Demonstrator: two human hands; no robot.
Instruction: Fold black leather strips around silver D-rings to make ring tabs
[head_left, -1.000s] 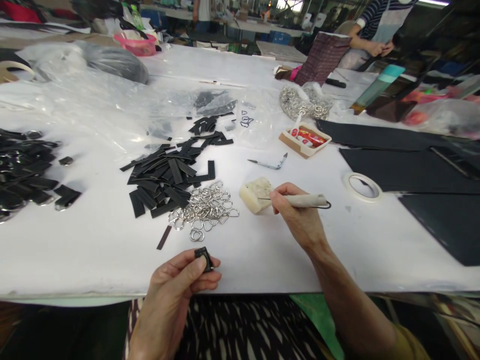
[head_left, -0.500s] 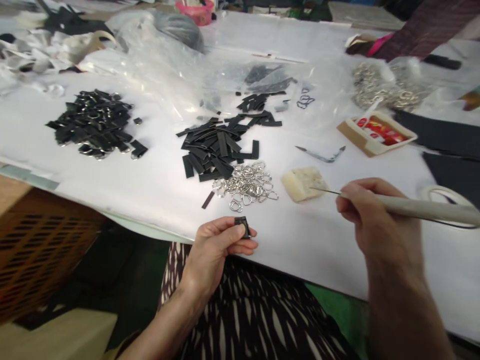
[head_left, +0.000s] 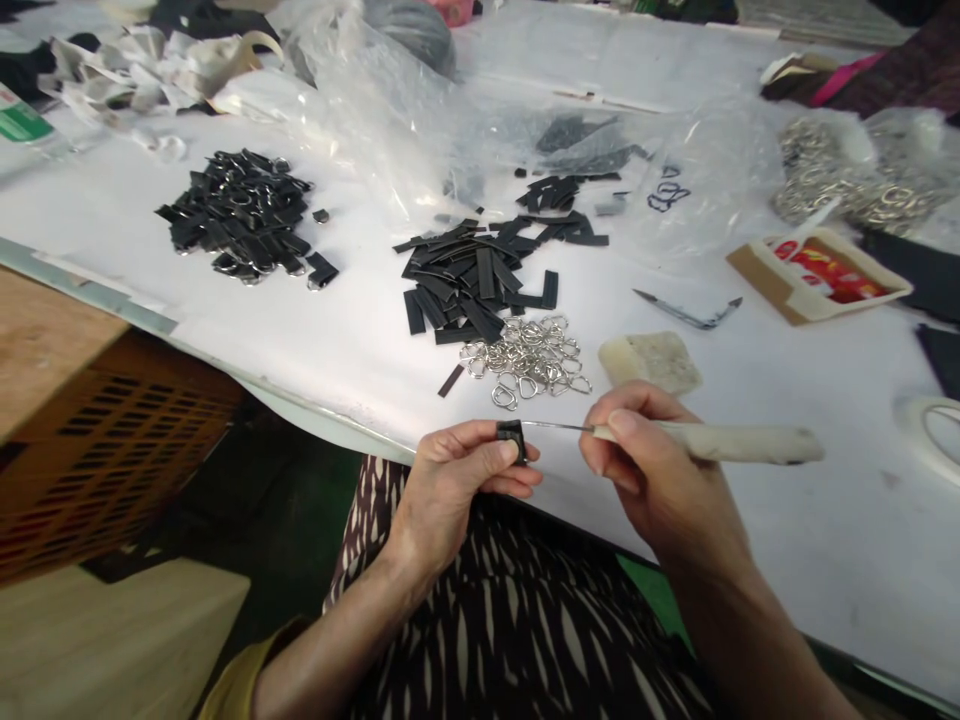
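Note:
My left hand (head_left: 446, 490) pinches a small folded black strap piece (head_left: 511, 430) between thumb and fingers at the table's front edge. In my right hand (head_left: 660, 470) is a thin-tipped tool with a pale handle (head_left: 757, 443), gripped like a pen. Its metal tip reaches the upper right edge of the strap piece, though actual contact is hard to make out. Just beyond lie a heap of silver D-rings (head_left: 536, 352) and a pile of black strips (head_left: 450, 275). A cream sponge-like block (head_left: 651, 360) sits behind my right hand.
At the left is a pile of black strap pieces with metal rings (head_left: 240, 215). An angled metal tool (head_left: 690, 312) and a small box with red packets (head_left: 817, 275) lie right. Clear plastic bags (head_left: 375, 130) spread behind. An orange crate (head_left: 112, 460) stands below the table's left side.
My right hand has moved left, bringing the tool's tip from the sponge-like block to the strap piece. The left hand keeps its pinch. The whole view has shifted somewhat.

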